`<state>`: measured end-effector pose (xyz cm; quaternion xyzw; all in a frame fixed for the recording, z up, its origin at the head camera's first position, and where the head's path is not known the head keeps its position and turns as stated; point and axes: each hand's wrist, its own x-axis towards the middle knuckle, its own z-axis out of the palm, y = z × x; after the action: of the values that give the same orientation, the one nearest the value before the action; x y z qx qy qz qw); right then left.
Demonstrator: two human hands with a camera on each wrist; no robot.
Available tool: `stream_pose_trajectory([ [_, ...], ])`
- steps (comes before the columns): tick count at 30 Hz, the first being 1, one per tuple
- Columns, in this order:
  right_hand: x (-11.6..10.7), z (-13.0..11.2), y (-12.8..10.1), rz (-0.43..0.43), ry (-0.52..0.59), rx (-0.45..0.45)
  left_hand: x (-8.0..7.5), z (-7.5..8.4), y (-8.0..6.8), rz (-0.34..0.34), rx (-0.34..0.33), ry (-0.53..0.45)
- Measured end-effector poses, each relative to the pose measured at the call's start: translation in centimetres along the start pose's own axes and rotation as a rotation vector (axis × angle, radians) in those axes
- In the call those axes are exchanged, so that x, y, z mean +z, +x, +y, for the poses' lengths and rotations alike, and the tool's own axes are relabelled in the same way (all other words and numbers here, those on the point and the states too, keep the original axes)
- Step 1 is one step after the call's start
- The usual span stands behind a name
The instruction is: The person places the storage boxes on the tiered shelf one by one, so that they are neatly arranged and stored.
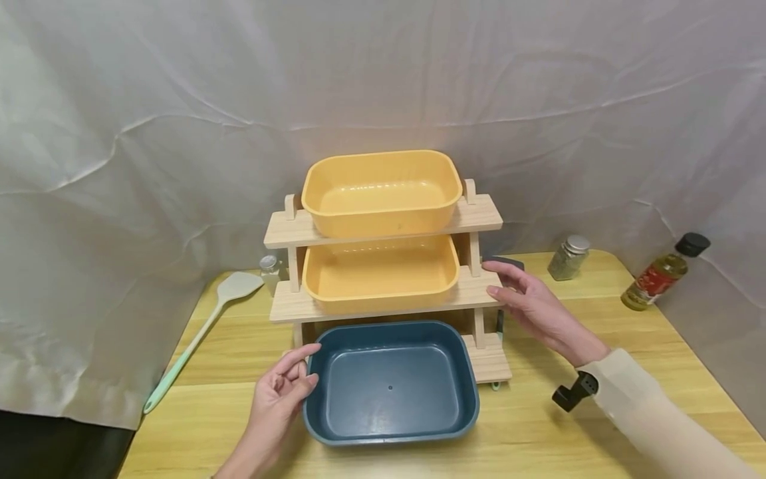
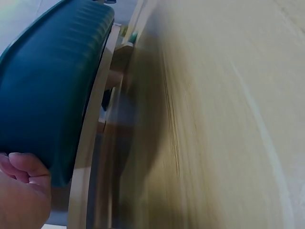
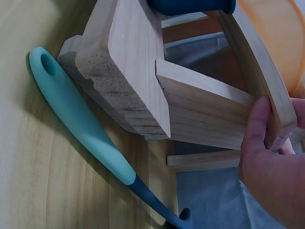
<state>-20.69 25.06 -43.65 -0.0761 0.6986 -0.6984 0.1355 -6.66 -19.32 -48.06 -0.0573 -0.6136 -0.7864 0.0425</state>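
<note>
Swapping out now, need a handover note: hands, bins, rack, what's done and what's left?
Left hand: curled fingers touch the blue bin's left rim; a firm grip is not clear.
Right hand: fingers hold the right end of the wooden rack's middle shelf.
Two yellow bins sit on the top and middle shelves. The blue bin is at the bottom level, sticking out forward.
Left, probably: push the blue bin fully in.

Lying at left of the frame on the pale wooden table: a mint-green silicone spatula. Standing at right: a small glass spice jar and, farther right, a black-capped oil bottle. Hanging behind: a grey wrinkled cloth backdrop.
</note>
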Motion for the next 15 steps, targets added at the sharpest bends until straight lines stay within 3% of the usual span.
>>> stream_pose_trajectory([
  [15, 0.03, 0.08, 0.03, -0.003, 0.017, -0.008, 0.50, -0.56, 0.85, 0.027, 0.000, 0.017],
])
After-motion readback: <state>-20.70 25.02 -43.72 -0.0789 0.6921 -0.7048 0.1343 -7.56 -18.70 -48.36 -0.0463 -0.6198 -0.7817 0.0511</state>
